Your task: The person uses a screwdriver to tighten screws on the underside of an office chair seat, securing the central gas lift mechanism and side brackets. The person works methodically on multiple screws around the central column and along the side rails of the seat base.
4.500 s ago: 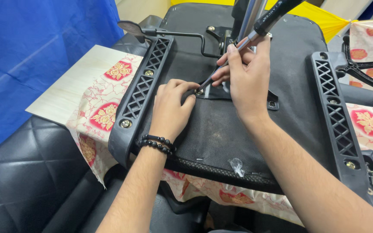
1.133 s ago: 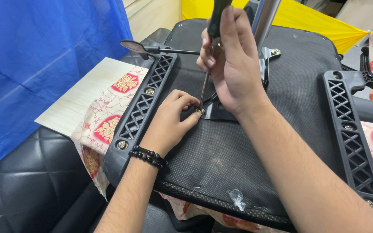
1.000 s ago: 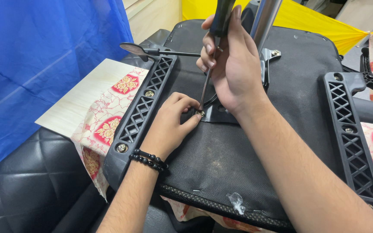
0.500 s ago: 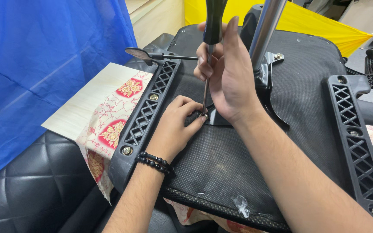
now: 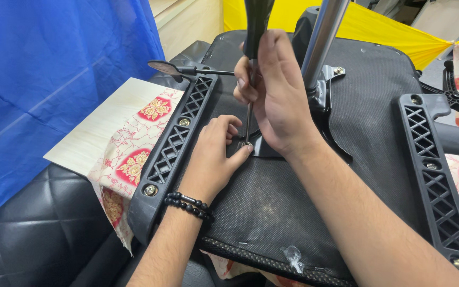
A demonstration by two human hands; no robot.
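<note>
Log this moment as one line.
right hand: grips upright screwdriver | left hand: steadies tip on chair seat underside | chair post: beside right hand

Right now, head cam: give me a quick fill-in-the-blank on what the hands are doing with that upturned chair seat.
1. The right hand grips a ____ by its black handle, shaft pointing down.
2. The left hand lies on the seat, its fingers beside the tool's ____.
3. The left wrist wears a bracelet of black ____.
4. A shiny metal ____ rises from the seat just behind the right hand.

Missing words: screwdriver; tip; beads; column
</note>
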